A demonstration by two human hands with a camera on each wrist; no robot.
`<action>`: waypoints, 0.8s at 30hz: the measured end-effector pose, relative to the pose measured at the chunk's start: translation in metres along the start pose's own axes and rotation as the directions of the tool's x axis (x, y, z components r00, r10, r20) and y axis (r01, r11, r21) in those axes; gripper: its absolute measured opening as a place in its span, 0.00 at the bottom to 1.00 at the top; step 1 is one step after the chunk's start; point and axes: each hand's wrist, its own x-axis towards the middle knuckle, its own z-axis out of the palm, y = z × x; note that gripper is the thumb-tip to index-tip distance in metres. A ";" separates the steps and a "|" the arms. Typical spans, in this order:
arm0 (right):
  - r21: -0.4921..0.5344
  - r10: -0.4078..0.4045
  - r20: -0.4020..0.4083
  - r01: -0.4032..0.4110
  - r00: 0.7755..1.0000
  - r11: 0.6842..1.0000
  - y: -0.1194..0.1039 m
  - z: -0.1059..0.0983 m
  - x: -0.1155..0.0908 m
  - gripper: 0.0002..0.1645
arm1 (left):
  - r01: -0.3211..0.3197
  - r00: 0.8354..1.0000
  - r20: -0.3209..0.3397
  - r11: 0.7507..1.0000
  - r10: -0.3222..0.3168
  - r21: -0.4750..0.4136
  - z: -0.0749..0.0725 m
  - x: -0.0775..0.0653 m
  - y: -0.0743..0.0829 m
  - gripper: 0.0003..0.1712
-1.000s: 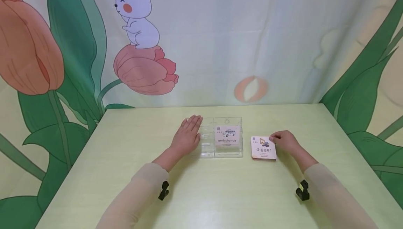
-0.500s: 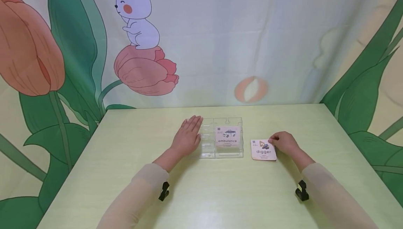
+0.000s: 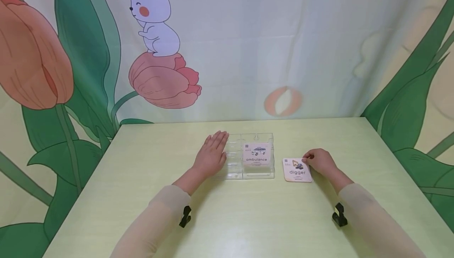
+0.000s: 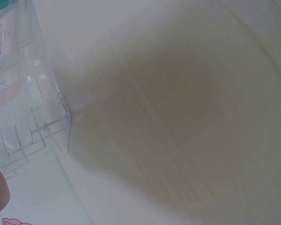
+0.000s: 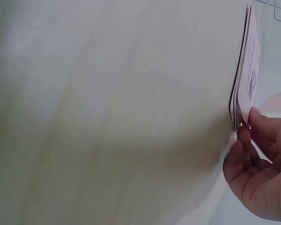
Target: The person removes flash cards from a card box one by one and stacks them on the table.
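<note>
My left hand (image 3: pixel 210 156) lies with straight fingers over the left part of a clear plastic tray (image 3: pixel 234 172). In the tray's right compartment sits a white card (image 3: pixel 257 154) printed "ambulance" with a van picture. To the right of the tray, my right hand (image 3: pixel 320 160) pinches the upper right corner of a card (image 3: pixel 297 173) printed "digger". In the right wrist view, thumb and finger grip the corner of that digger card (image 5: pixel 248 75), with more cards (image 5: pixel 234 101) layered under it. The left wrist view shows the tray's clear corner (image 4: pixel 61 115) and part of the hand.
A pale wood-look table (image 3: pixel 241 218) bears the tray and cards. Behind it hangs a curtain (image 3: pixel 241 53) printed with a rabbit, tulips and leaves. A black clip (image 3: pixel 185 216) is on the left sleeve and another black clip (image 3: pixel 339 215) on the right one.
The digger card's far edge has come down and slightly nearer, with the right fingers still at its corner. The left hand has stayed on the tray.
</note>
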 end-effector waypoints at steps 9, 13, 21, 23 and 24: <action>0.086 0.069 0.062 -0.074 0.996 0.994 -0.002 0.001 0.005 0.12 | 0.001 1.000 0.000 1.000 -0.001 -0.001 -0.001 0.001 0.001 0.36; 0.088 0.068 0.067 -0.074 0.995 0.993 -0.001 0.002 0.005 0.10 | 0.001 1.000 -0.001 1.000 -0.001 -0.003 0.000 0.000 0.001 0.36; 0.086 0.065 0.075 -0.071 0.995 0.994 -0.004 0.001 0.006 0.09 | -0.001 1.000 -0.006 1.000 0.001 -0.003 0.001 0.001 0.000 0.36; 0.084 0.060 0.077 -0.067 0.995 0.994 -0.004 0.001 0.006 0.09 | -0.002 1.000 -0.008 1.000 0.002 -0.004 0.002 0.001 -0.001 0.36; 0.083 0.059 0.075 -0.065 0.995 0.994 -0.003 0.002 0.005 0.09 | -0.003 1.000 -0.007 1.000 0.003 -0.004 0.002 0.001 -0.001 0.36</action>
